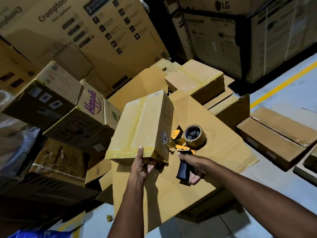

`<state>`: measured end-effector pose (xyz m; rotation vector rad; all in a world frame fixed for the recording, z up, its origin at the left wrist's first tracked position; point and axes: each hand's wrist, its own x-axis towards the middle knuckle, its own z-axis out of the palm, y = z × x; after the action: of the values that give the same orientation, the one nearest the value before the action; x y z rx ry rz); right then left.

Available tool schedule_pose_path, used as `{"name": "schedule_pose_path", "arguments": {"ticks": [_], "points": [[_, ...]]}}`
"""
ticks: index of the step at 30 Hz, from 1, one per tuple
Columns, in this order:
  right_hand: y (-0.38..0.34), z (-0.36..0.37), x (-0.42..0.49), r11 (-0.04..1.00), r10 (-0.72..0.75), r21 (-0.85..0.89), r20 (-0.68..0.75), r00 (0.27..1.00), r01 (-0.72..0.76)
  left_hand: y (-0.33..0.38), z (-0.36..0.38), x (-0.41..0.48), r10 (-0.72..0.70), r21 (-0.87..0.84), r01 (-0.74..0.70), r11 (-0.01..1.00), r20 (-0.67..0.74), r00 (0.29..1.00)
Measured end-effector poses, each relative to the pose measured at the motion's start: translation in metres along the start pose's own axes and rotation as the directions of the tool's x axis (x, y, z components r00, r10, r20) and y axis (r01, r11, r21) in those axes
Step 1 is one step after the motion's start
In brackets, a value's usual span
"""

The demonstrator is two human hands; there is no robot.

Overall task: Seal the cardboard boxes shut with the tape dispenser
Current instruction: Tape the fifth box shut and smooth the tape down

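Cardboard box (140, 127): plain brown, tilted, held up over a flattened cardboard sheet (223, 152). Glossy tape (125, 152) already runs along its centre seam and near edge, so its sealing looks nearly done, the right-side corner likely the last strip. Left hand (141, 163): fingers clamped under the box's near edge, thumb on top. Tape dispenser (187, 141): yellow, roll (194, 134) loaded, nose touching the box's right side. Right hand (193, 166): fingers wrapped round its black handle (183, 171). Behind the box, another taped box (195, 81).
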<state>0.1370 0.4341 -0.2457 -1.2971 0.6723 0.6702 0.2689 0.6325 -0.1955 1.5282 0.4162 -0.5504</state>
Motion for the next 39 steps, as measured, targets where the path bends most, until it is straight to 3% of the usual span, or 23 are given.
{"name": "schedule_pose_path", "arguments": {"ticks": [2, 4, 6, 8, 10, 13, 15, 17, 18, 20, 22, 24, 29, 39], "points": [[-0.002, 0.002, -0.006, 0.989, -0.037, -0.146, -0.136, 0.99, 0.017, -0.001, -0.005, 0.006, -0.053, -0.137, 0.056, 0.989, 0.028, 0.998], [-0.005, 0.002, -0.01, 0.895, -0.225, -0.44, -0.308, 0.924, 0.071, -0.003, -0.008, 0.009, -0.067, -0.128, 0.07, 0.989, 0.026, 0.997], [-0.011, 0.003, -0.015, 0.705, -0.469, -0.707, -0.415, 0.78, 0.047, -0.007, -0.007, 0.006, -0.041, -0.116, 0.043, 0.992, 0.02, 0.999], [-0.02, 0.01, -0.018, 0.608, -0.657, -0.789, -0.435, 0.616, 0.091, -0.011, -0.01, 0.005, -0.019, -0.094, 0.019, 0.995, 0.005, 1.0], [-0.026, 0.02, -0.017, 0.55, -0.79, -0.785, -0.377, 0.483, 0.287, -0.018, -0.014, 0.005, 0.06, 0.012, -0.059, 0.998, -0.115, 0.992], [-0.033, 0.037, -0.009, 0.393, -0.912, -0.779, -0.261, 0.317, 0.489, -0.021, -0.023, -0.007, 0.348, 0.257, -0.264, 0.93, -0.372, 0.861], [-0.036, 0.047, 0.0, 0.322, -0.942, -0.764, -0.198, 0.271, 0.56, -0.017, -0.03, -0.012, 0.624, 0.416, -0.483, 0.771, -0.34, 0.704], [-0.039, 0.054, 0.01, 0.296, -0.948, -0.754, -0.159, 0.274, 0.587, -0.008, -0.036, -0.012, 0.828, 0.59, -0.618, 0.52, -0.169, 0.535], [-0.039, 0.057, 0.014, 0.305, -0.943, -0.753, -0.152, 0.297, 0.583, -0.004, -0.039, -0.007, 0.871, 0.634, -0.652, 0.417, -0.073, 0.486], [-0.04, 0.063, 0.019, 0.346, -0.92, -0.745, -0.15, 0.362, 0.57, 0.009, -0.041, -0.002, 0.886, 0.674, -0.687, 0.27, 0.105, 0.452], [-0.04, 0.068, 0.023, 0.374, -0.901, -0.741, -0.148, 0.408, 0.557, 0.017, -0.039, 0.005, 0.847, 0.674, -0.715, 0.187, 0.258, 0.464], [-0.039, 0.073, 0.026, 0.382, -0.898, -0.738, -0.154, 0.413, 0.556, 0.02, -0.038, 0.009, 0.804, 0.678, -0.719, 0.151, 0.339, 0.489], [-0.042, 0.076, 0.036, 0.413, -0.89, -0.735, -0.199, 0.41, 0.538, 0.017, -0.038, 0.022, 0.795, 0.693, -0.705, 0.152, 0.338, 0.504], [-0.047, 0.074, 0.046, 0.478, -0.84, -0.758, -0.247, 0.483, 0.444, 0.01, -0.034, 0.032, 0.834, 0.661, -0.738, 0.138, 0.324, 0.447]]}}
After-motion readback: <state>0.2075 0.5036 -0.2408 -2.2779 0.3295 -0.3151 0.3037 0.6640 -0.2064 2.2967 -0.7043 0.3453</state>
